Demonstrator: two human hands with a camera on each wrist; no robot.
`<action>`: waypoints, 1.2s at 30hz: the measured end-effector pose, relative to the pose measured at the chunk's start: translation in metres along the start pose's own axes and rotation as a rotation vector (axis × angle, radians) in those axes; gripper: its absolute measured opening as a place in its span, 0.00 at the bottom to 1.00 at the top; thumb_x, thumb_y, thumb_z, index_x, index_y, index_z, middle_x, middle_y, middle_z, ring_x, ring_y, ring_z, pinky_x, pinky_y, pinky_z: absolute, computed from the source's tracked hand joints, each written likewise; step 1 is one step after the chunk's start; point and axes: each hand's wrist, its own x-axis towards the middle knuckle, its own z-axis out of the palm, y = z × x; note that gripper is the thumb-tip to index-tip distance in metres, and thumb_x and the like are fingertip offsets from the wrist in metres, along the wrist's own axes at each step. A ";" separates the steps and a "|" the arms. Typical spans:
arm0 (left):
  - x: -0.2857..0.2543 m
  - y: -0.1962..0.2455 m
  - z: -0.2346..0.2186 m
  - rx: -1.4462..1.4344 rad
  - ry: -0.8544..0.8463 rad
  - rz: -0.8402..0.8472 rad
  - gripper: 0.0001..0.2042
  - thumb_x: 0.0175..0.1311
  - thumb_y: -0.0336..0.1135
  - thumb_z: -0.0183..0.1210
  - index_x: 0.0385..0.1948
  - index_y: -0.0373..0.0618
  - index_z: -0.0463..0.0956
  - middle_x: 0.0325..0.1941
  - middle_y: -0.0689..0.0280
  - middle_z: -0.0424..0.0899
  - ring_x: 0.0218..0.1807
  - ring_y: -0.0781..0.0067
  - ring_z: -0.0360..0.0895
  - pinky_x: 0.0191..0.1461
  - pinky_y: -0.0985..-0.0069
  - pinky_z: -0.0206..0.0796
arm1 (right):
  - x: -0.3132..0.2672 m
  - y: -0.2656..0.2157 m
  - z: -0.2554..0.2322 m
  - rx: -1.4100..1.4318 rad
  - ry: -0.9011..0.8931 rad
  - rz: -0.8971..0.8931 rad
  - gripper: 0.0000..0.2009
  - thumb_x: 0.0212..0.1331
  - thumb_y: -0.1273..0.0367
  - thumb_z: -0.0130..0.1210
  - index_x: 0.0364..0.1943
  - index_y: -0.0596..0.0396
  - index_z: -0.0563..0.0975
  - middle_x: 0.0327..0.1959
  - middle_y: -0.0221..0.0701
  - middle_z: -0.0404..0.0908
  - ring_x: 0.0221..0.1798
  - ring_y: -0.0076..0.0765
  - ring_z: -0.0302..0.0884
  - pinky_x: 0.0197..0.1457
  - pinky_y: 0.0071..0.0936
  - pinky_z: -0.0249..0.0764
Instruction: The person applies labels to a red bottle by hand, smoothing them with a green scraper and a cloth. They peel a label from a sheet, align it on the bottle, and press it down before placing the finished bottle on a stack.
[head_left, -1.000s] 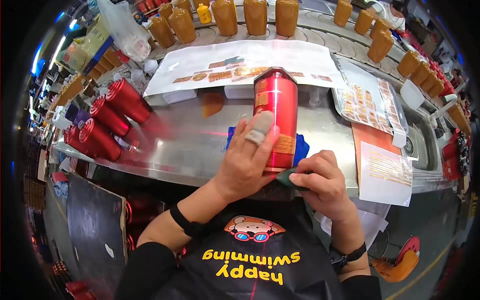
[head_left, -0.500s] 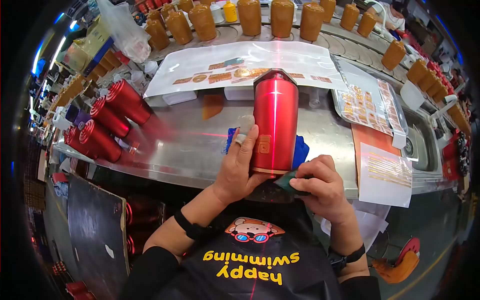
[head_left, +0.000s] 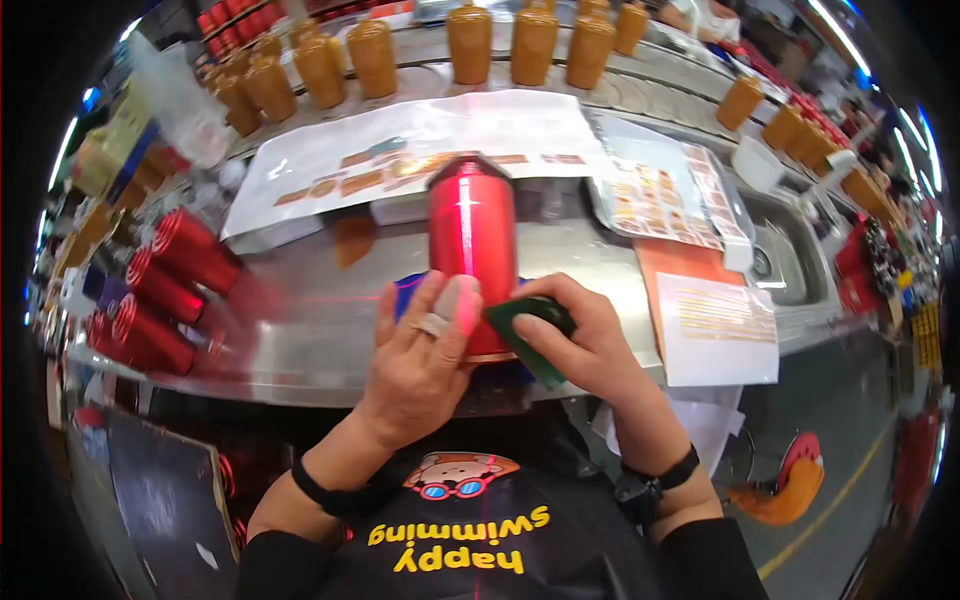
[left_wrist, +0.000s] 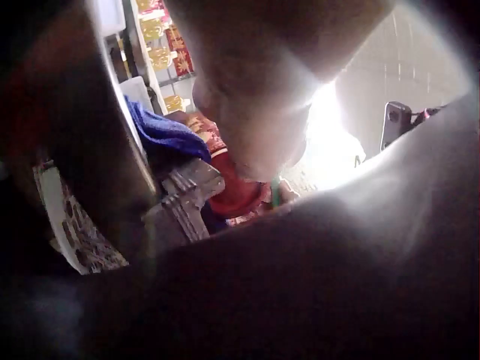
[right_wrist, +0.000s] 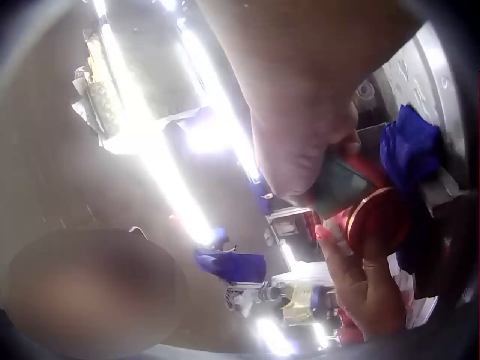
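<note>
the left hand is laying extended fingers along the red bottle, likely steadying it over the blue cloth near the worktop's near edge; the right hand is pinching a green pad at its right side, probably for control.

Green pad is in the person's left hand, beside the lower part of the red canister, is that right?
Not quite: the head view shows the green pad in the right hand, not the left. It is indeed beside the lower part of the red canister.
</note>
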 end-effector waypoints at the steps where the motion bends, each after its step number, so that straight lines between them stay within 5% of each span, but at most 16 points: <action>1: 0.003 0.001 -0.002 -0.090 0.021 -0.060 0.40 0.54 0.38 0.66 0.68 0.32 0.57 0.67 0.45 0.67 0.70 0.43 0.63 0.75 0.45 0.38 | 0.000 -0.001 -0.003 -0.005 0.080 -0.011 0.12 0.61 0.72 0.57 0.48 0.59 0.76 0.35 0.37 0.82 0.37 0.31 0.80 0.41 0.25 0.74; 3: 0.003 -0.003 0.009 -0.140 0.094 -0.070 0.40 0.56 0.39 0.65 0.68 0.30 0.56 0.68 0.43 0.66 0.70 0.41 0.62 0.75 0.45 0.37 | -0.002 -0.001 -0.011 -0.008 0.220 -0.042 0.13 0.61 0.73 0.55 0.50 0.58 0.75 0.38 0.39 0.81 0.38 0.35 0.80 0.42 0.26 0.74; 6: -0.010 -0.010 0.028 -0.257 0.140 -0.132 0.37 0.64 0.44 0.59 0.67 0.26 0.54 0.68 0.40 0.64 0.71 0.37 0.59 0.75 0.44 0.37 | -0.015 0.010 -0.051 -0.139 0.267 -0.138 0.16 0.60 0.82 0.47 0.51 0.59 0.76 0.57 0.45 0.76 0.51 0.38 0.78 0.49 0.27 0.75; 10: -0.024 -0.015 0.041 -0.395 0.114 -0.219 0.37 0.70 0.50 0.51 0.68 0.25 0.52 0.70 0.40 0.61 0.73 0.39 0.57 0.76 0.48 0.38 | -0.023 0.059 -0.156 -0.678 0.364 -0.039 0.20 0.51 0.88 0.43 0.41 0.56 0.82 0.67 0.40 0.69 0.63 0.43 0.73 0.59 0.31 0.73; 12: -0.023 -0.017 0.040 -0.403 0.089 -0.231 0.36 0.71 0.51 0.49 0.68 0.25 0.52 0.72 0.41 0.58 0.74 0.41 0.54 0.77 0.53 0.39 | -0.014 0.094 -0.215 -0.877 0.423 0.169 0.19 0.52 0.86 0.44 0.41 0.55 0.83 0.64 0.42 0.72 0.60 0.46 0.75 0.61 0.32 0.72; 15: -0.023 -0.017 0.038 -0.422 0.058 -0.246 0.37 0.70 0.50 0.50 0.68 0.25 0.50 0.72 0.41 0.58 0.75 0.42 0.54 0.77 0.56 0.40 | -0.003 0.171 -0.315 -1.240 0.467 0.496 0.12 0.56 0.70 0.52 0.39 0.60 0.83 0.54 0.50 0.79 0.54 0.55 0.79 0.57 0.37 0.74; 18: -0.024 -0.017 0.039 -0.467 0.043 -0.286 0.38 0.69 0.50 0.52 0.68 0.26 0.50 0.71 0.40 0.59 0.73 0.42 0.57 0.75 0.56 0.44 | 0.000 0.191 -0.358 -1.189 0.406 0.992 0.24 0.54 0.54 0.57 0.40 0.66 0.82 0.49 0.54 0.80 0.52 0.57 0.80 0.55 0.41 0.74; 19: -0.024 -0.017 0.041 -0.493 0.047 -0.311 0.38 0.69 0.51 0.53 0.68 0.26 0.51 0.70 0.40 0.61 0.72 0.39 0.58 0.75 0.51 0.43 | -0.002 0.197 -0.363 -1.116 0.448 0.979 0.33 0.48 0.47 0.60 0.40 0.70 0.81 0.46 0.57 0.81 0.50 0.57 0.81 0.53 0.42 0.75; 25: -0.037 -0.021 0.050 -0.573 0.030 -0.360 0.39 0.68 0.52 0.54 0.69 0.29 0.49 0.70 0.38 0.59 0.72 0.37 0.58 0.73 0.53 0.49 | -0.002 0.171 -0.359 -0.717 0.563 1.195 0.23 0.47 0.53 0.62 0.38 0.60 0.84 0.39 0.46 0.85 0.39 0.51 0.83 0.43 0.42 0.76; 28: -0.035 -0.019 0.049 -0.611 0.034 -0.373 0.39 0.68 0.52 0.54 0.69 0.29 0.49 0.70 0.39 0.59 0.71 0.37 0.58 0.73 0.53 0.49 | -0.002 0.179 -0.375 -0.732 0.503 1.222 0.18 0.47 0.57 0.62 0.35 0.57 0.84 0.38 0.44 0.85 0.35 0.52 0.83 0.40 0.42 0.76; 30: -0.031 -0.018 0.045 -0.612 0.027 -0.374 0.39 0.68 0.52 0.54 0.69 0.28 0.49 0.70 0.39 0.59 0.71 0.37 0.58 0.73 0.53 0.49 | -0.004 0.210 -0.405 -1.180 0.246 1.116 0.14 0.48 0.60 0.61 0.30 0.56 0.85 0.38 0.45 0.85 0.36 0.55 0.82 0.43 0.43 0.77; 32: -0.031 -0.017 0.044 -0.600 0.024 -0.366 0.39 0.68 0.51 0.54 0.69 0.28 0.49 0.70 0.39 0.60 0.71 0.38 0.59 0.73 0.54 0.50 | -0.017 0.237 -0.424 -1.377 0.262 0.933 0.12 0.47 0.61 0.60 0.29 0.54 0.85 0.38 0.47 0.84 0.37 0.57 0.81 0.44 0.44 0.77; 36: -0.032 -0.019 0.045 -0.578 0.033 -0.342 0.39 0.68 0.51 0.54 0.69 0.28 0.49 0.69 0.39 0.61 0.70 0.38 0.60 0.72 0.54 0.51 | -0.004 0.182 -0.388 -1.263 0.389 0.699 0.14 0.48 0.59 0.59 0.29 0.56 0.84 0.35 0.49 0.83 0.38 0.55 0.81 0.44 0.44 0.76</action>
